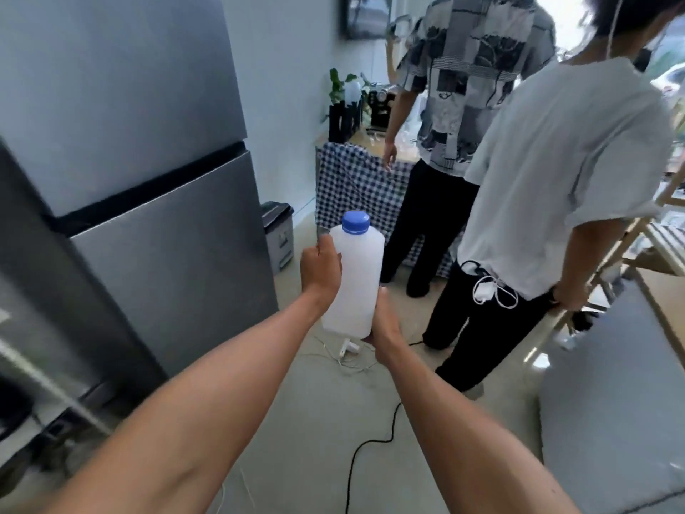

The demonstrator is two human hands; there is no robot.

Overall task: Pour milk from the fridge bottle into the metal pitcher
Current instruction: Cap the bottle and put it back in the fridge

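Note:
A white plastic milk bottle (356, 280) with a blue screw cap (355, 222) is held upright in front of me, cap on. My left hand (319, 267) grips its upper left side. My right hand (383, 324) holds it at the lower right, near the base. The grey fridge (148, 150) stands to my left with its doors closed. No metal pitcher is visible.
Two people stand close ahead on the right, backs to me, in front of a table (356, 179) with a blue checked cloth, a coffee machine (380, 105) and plants. A small bin (278, 239) sits by the fridge. Cables and a plug (348, 348) lie on the floor.

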